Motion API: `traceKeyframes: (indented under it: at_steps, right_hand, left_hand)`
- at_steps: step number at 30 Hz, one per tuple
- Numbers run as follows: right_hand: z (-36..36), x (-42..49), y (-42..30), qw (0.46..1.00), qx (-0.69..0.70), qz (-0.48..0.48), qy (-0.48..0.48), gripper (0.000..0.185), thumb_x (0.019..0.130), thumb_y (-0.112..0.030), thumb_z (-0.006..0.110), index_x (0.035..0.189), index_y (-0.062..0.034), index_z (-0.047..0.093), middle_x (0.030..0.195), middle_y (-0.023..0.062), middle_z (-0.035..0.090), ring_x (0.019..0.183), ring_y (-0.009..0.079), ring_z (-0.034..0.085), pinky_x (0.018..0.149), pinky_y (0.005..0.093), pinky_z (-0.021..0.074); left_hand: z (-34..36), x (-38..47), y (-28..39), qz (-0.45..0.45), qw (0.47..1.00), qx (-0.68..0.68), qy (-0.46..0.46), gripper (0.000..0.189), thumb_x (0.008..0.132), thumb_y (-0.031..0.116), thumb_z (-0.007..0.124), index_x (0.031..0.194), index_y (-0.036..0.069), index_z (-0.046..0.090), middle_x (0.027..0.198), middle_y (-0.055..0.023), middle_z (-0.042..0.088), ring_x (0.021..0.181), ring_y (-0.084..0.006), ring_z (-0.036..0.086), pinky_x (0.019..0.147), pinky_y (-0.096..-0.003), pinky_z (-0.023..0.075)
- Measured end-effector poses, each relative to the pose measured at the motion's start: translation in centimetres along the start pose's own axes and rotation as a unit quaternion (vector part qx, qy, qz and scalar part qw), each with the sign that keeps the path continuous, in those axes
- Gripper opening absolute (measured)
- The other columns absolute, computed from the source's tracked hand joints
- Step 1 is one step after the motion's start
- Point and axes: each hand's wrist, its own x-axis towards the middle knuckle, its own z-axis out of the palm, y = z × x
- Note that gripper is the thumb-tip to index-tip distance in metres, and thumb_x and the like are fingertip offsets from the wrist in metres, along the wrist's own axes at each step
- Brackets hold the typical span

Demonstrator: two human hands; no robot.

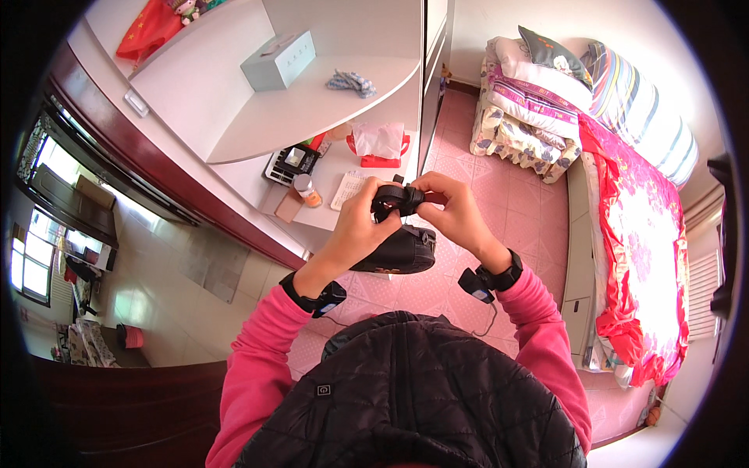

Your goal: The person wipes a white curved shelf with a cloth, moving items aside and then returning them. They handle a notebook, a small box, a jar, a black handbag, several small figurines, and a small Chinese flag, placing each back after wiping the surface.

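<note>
In front of my chest, both hands meet at a bundled black strap (pixel 391 194). My left hand (pixel 364 217) pinches its looped side between thumb and fingers. At the strap's other end, the thumb and fingers of my right hand (pixel 453 207) close on it. Directly below hangs or rests a black zippered bag (pixel 404 250), partly hidden by my left hand; whether the strap joins it I cannot tell. Each wrist wears a black band with a small device on it.
Ahead is a white shelf unit with a curved shelf (pixel 281 120) bearing a pale blue box (pixel 279 61). On the lower shelf are a lidded jar (pixel 308 191), a notebook (pixel 349 188) and a red tissue holder (pixel 379 159). A bed (pixel 641 251) stands on the right; a doorway opens left.
</note>
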Motion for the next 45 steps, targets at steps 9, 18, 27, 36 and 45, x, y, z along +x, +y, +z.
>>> traceKeyframes:
  at_steps: [9, 18, 27, 36, 45]
  right_hand:
    - [-0.3, 1.0, 1.0, 0.990, 0.109, 0.089, 0.010, 0.043, 0.081, 0.009, 0.052, 0.124, 0.0037, 0.057, 0.090, 0.0038, 0.066, 0.084, 0.0103, 0.062, 0.083, 0.0233, 0.0504]
    - [1.6, 0.2, 1.0, 0.998, -0.064, -0.002, 0.027, 0.077, 0.073, 0.010, 0.060, 0.145, -0.0089, 0.040, 0.101, 0.0062, 0.059, 0.097, 0.0147, 0.059, 0.090, 0.0309, 0.0524]
    - [0.1, 0.8, 1.7, 0.969, -0.176, -0.143, 0.101, 0.047, 0.078, 0.004, 0.071, 0.121, -0.0027, 0.055, 0.104, 0.0075, 0.062, 0.098, 0.0166, 0.063, 0.090, 0.0276, 0.0506]
    - [0.0, 0.7, 0.7, 0.976, -0.192, -0.100, 0.042, 0.032, 0.080, -0.010, 0.077, 0.105, 0.0024, 0.061, 0.102, 0.0116, 0.060, 0.091, 0.0221, 0.062, 0.081, 0.0315, 0.0505]
    - [-6.3, 0.1, 4.7, 0.978, -0.114, -0.004, -0.176, 0.111, 0.066, -0.007, 0.083, 0.155, -0.0088, 0.018, 0.158, 0.0141, 0.027, 0.145, 0.0289, 0.027, 0.118, 0.0391, 0.0215]
  left_hand:
    - [0.7, -0.3, -1.2, -0.142, 0.976, -0.164, 0.020, 0.022, 0.086, 0.000, 0.062, 0.106, -0.002, 0.052, 0.090, -0.0066, 0.063, 0.074, -0.0117, 0.064, 0.067, -0.0241, 0.0518]
    - [0.5, 0.2, -1.6, -0.229, 0.941, -0.245, 0.053, 0.016, 0.085, 0.004, 0.059, 0.098, -0.001, 0.052, 0.085, -0.0049, 0.060, 0.070, -0.0110, 0.062, 0.063, -0.0235, 0.0481]
    - [-0.8, 0.8, -1.0, -0.280, 0.876, -0.389, 0.050, 0.024, 0.087, 0.007, 0.061, 0.111, 0.003, 0.057, 0.099, -0.0032, 0.063, 0.088, -0.0134, 0.062, 0.083, -0.0289, 0.0471]
    - [-0.5, 2.0, 0.2, -0.215, 0.938, -0.271, 0.019, 0.025, 0.089, 0.008, 0.064, 0.112, 0.002, 0.057, 0.099, -0.0043, 0.065, 0.092, -0.0116, 0.062, 0.085, -0.0273, 0.0475]
    - [-2.5, 3.4, 2.5, -0.290, 0.849, -0.441, -0.023, 0.031, 0.094, 0.008, 0.055, 0.123, 0.000, 0.053, 0.113, -0.0091, 0.064, 0.100, -0.0175, 0.063, 0.089, -0.0335, 0.0492]
